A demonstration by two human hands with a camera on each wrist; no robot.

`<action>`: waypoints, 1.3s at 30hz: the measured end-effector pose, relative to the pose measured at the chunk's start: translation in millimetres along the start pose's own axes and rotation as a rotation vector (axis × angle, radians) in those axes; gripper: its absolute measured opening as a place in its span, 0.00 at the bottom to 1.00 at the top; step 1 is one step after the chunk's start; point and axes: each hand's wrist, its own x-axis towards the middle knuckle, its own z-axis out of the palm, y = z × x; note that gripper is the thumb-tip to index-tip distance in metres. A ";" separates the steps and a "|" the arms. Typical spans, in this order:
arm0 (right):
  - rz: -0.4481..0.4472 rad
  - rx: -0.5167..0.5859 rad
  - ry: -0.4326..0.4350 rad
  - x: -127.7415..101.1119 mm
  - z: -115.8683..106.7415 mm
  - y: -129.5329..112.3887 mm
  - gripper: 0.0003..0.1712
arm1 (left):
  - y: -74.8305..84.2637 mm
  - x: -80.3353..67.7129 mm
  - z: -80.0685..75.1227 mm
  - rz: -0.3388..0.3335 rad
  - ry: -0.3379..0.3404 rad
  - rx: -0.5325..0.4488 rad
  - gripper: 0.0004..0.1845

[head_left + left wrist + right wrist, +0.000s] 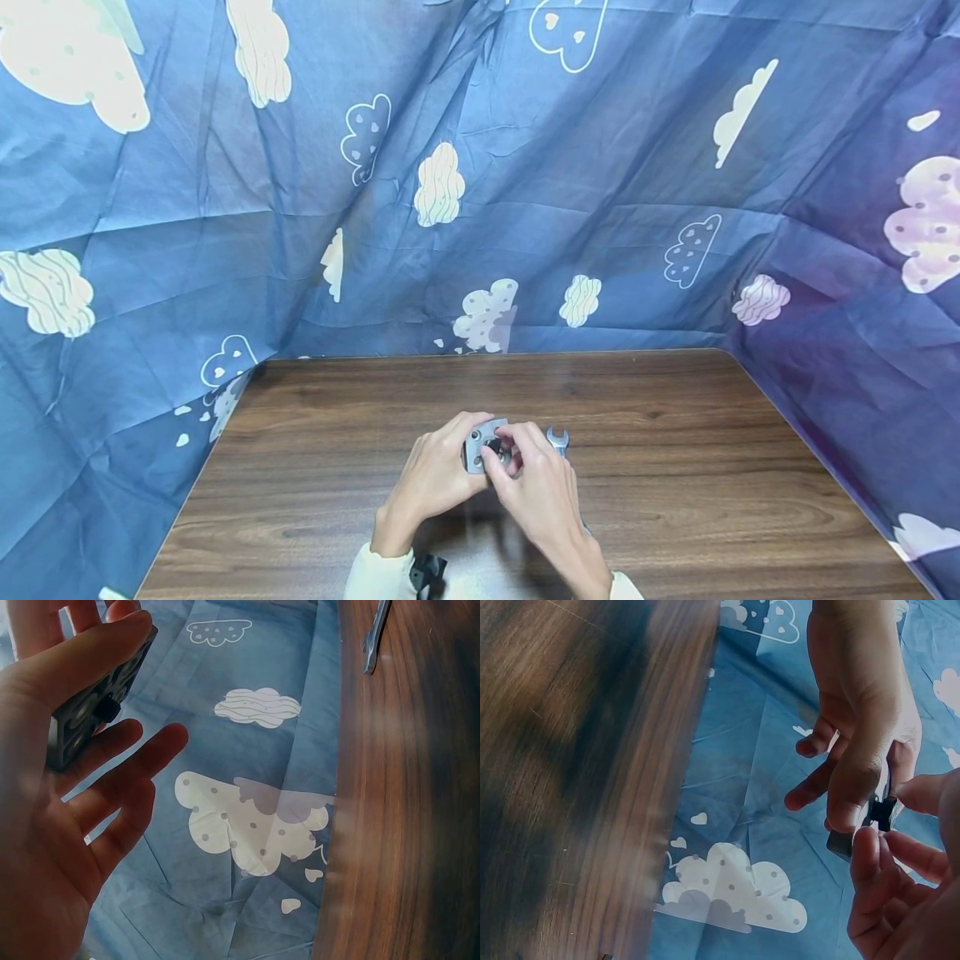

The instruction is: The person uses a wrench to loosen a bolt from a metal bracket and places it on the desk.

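My left hand grips a flat grey metal block with several round holes, raised above the table. In the left wrist view the thumb lies along the dark side of that block, and a small black knob-like piece sticks out of its face. At the block's right side, my right hand pinches the black piece between thumb and fingers. The fingers partly hide where the piece meets the block. Just beyond the right hand lies an open-ended wrench, its handle mostly covered by that hand.
Both hands are over a brown wood-grain table. Blue cloth with white clouds hangs behind the table and along its sides. A small black object sits by the left sleeve.
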 end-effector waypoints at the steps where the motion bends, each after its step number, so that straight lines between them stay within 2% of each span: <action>1: 0.002 -0.004 0.000 0.1 0.0 -0.1 0.13 | 0.0 0.0 0.1 0.001 0.000 0.000 0.34; 9: -0.008 0.001 -0.001 -0.2 0.2 0.0 0.12 | -0.1 0.1 1.4 0.021 0.010 -0.001 0.33; 22: -0.064 0.002 0.002 -0.8 0.0 1.5 0.13 | 0.3 0.5 1.2 0.018 0.009 0.013 0.33; 39: -0.093 0.026 -0.017 -2.6 -1.4 3.0 0.15 | 1.0 1.0 1.2 0.024 0.009 0.013 0.32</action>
